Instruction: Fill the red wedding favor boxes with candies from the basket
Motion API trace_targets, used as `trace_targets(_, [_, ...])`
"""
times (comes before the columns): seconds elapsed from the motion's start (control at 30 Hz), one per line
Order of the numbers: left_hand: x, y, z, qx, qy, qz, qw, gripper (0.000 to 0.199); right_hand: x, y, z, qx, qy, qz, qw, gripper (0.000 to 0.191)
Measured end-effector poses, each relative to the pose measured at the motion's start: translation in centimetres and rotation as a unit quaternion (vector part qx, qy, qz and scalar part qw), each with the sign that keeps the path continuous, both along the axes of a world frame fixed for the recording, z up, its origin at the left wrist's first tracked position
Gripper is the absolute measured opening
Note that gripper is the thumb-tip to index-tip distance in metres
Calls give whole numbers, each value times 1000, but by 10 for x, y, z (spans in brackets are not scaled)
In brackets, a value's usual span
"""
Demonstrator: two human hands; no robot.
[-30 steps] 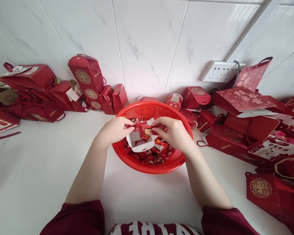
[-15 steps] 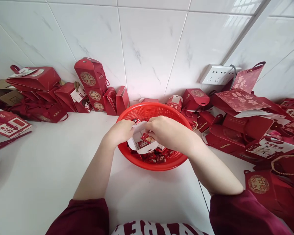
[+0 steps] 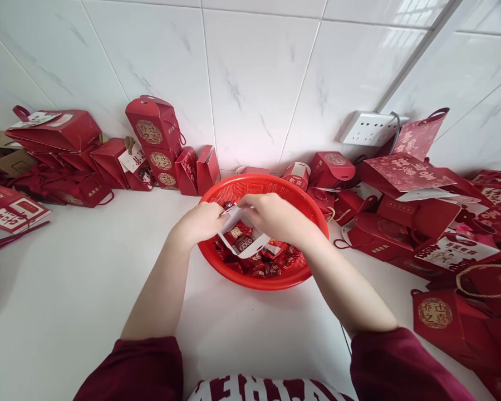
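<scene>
An open gift box [image 3: 254, 248], white on the inside, is held over the red plastic basket [image 3: 256, 286]. Red candy packets [image 3: 241, 233] lie inside it. My left hand [image 3: 204, 224] grips the box's left side, thumb at the rim. My right hand [image 3: 271, 214] is closed at the box's far right edge, its fingertips curled on the white flap and partly hidden. Below the box, several small wrapped candies [image 3: 271, 269] lie in the basket.
Red gift boxes [image 3: 161, 142] stand stacked along the tiled wall on the left. Many more red boxes [image 3: 401, 223] crowd the right side. A power strip [image 3: 369, 128] is on the wall. At the far left a person's fingers touch a red box [image 3: 14, 209].
My right hand has moved from over the candy packet inside the box to the box's far edge. The packets now show more openly, and the box has tilted slightly.
</scene>
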State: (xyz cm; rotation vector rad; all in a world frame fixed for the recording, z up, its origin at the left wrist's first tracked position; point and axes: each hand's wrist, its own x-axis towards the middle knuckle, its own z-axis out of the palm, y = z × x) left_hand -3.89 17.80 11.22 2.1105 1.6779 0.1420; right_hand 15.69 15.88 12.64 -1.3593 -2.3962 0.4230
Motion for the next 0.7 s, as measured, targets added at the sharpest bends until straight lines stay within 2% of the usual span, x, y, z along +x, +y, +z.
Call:
trace_targets(0.07, [-2,-2,1,-24,-87,-2,996,38,18,-13,8,-1,106,-39,994,25])
trace_targets(0.17, [-2,-3,4,-51,-193,20,980,36,38,-27,9,-59,209,-99,971,34])
trace_targets(0.3, [-3,-4,8,-50,-212,33,975,33,49,-31,-1,-156,141,-83,974,39])
trace_targets(0.43, [-7,-5,12,-90,-218,7,972,26,55,-31,-6,-156,47,-47,986,36])
trace_targets(0.53, [-10,-7,13,-112,-200,-41,973,27,62,-32,-11,-165,23,21,986,23])
trace_targets(0.63, [-8,-4,9,-67,-138,-69,986,46,64,-33,-16,-181,66,64,979,17])
trace_targets(0.7, [-4,1,1,-13,-102,-68,992,50,63,-32,-17,-168,90,46,981,13])
